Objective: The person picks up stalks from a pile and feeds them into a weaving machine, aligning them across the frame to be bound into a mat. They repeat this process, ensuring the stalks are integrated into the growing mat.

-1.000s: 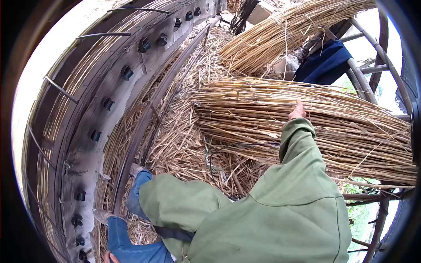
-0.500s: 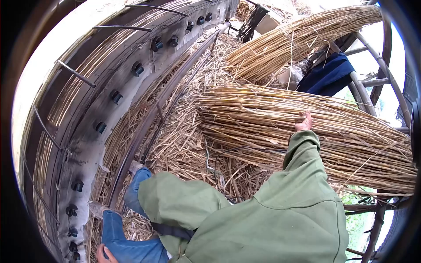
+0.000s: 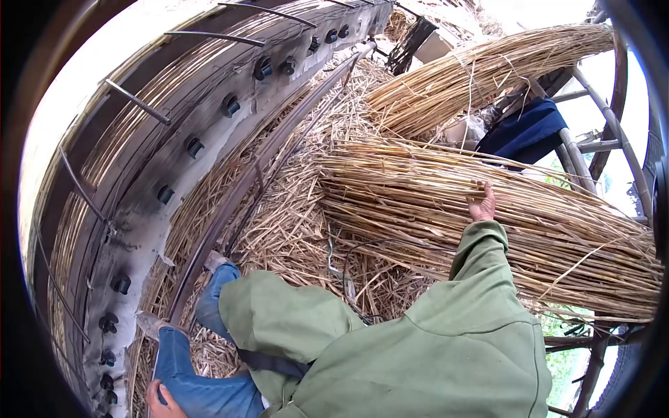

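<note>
A thick bundle of dry reed-like stalks [image 3: 418, 188] lies across the right half of the head view. My right hand [image 3: 481, 205], in a green sleeve, is at the middle of this bundle, its fingers apart and near the stalks. No held stalk can be made out. Down at the lower left edge, my left hand [image 3: 164, 403] rests against the blue-jeaned leg [image 3: 198, 390], thumb apart from the fingers. Part of that hand is cut off by the frame. A second stalk bundle [image 3: 481, 80] lies behind the first.
A curved metal frame [image 3: 230, 216] with black knobs [image 3: 193, 146] and protruding rods [image 3: 138, 102] runs along the left. Loose straw [image 3: 279, 223] covers the ground. Dark blue cloth [image 3: 526, 132] hangs by a pole rack [image 3: 613, 118] at right.
The view has shifted slightly, so the bundles sit a little lower. My right hand has shifted slightly on the bundle, with more of it showing. My left hand stays by the leg.
</note>
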`<state>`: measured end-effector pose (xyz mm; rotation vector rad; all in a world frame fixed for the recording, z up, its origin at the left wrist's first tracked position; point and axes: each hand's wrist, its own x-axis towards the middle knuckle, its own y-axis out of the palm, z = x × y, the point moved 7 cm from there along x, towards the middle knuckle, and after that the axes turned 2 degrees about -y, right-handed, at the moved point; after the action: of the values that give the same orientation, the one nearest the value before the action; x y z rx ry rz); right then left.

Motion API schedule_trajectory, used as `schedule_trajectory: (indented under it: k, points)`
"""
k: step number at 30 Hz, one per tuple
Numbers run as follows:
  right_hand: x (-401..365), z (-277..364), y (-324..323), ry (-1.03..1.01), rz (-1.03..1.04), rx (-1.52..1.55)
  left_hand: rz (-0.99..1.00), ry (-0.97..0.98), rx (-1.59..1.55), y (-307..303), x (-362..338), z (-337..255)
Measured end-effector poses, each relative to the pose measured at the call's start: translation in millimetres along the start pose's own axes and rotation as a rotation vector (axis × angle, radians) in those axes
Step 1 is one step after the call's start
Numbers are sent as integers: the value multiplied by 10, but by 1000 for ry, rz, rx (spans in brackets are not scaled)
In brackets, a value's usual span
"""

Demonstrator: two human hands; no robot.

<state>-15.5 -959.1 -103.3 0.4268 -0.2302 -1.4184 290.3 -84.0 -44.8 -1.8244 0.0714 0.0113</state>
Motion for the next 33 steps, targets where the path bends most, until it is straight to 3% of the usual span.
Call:
schedule_trajectory:
  k: [3,4,5,9,11,14,15,18,19,21,23,24,26,28,29,31,33]
  points:
    - [101,-61,-45,-281,-214,-180,13,-44,3,1,-11,-17]
    - [51,-111,125,-395,-125,-115,16,-48,1,6,-14,-25]
    - [-156,-136,404,-415,-168,-141,19,-52,-1,9,-5,-32]
    - [-630,-420,1374,-416,139,-148,23,-121,28,25,19,-36]
    - [-911,-549,1710,-490,326,-178,-9,-58,-18,174,41,196]
    - [-572,-384,1364,-482,17,-104,-35,-18,-8,229,6,278]
    - [-351,-245,1083,-475,-207,-110,-37,-12,8,220,-8,296]
    - [105,-87,319,-360,-566,-174,-57,-9,10,201,-43,349]
    - [520,-152,-25,-342,-555,-205,-58,-21,7,208,-74,358]
    - [366,-59,270,-443,-383,-76,-67,-18,0,197,-99,374]
    - [152,227,410,-518,-479,-74,-47,-17,-5,170,-61,331]
    - [272,446,284,-655,-446,-168,-59,0,-6,138,-56,277]
    - [-33,992,249,-680,-718,-187,-38,-14,-10,130,-34,276]
    - [-268,1488,350,-718,-712,-33,-53,2,-30,166,-24,333]
    - [-322,1702,308,-718,-769,-186,-59,10,-13,160,-20,323]
    - [-193,1693,422,-583,-536,-25,-74,17,22,140,-39,294]
    - [-428,1519,1022,-632,-241,61,-63,16,-13,162,-31,330]
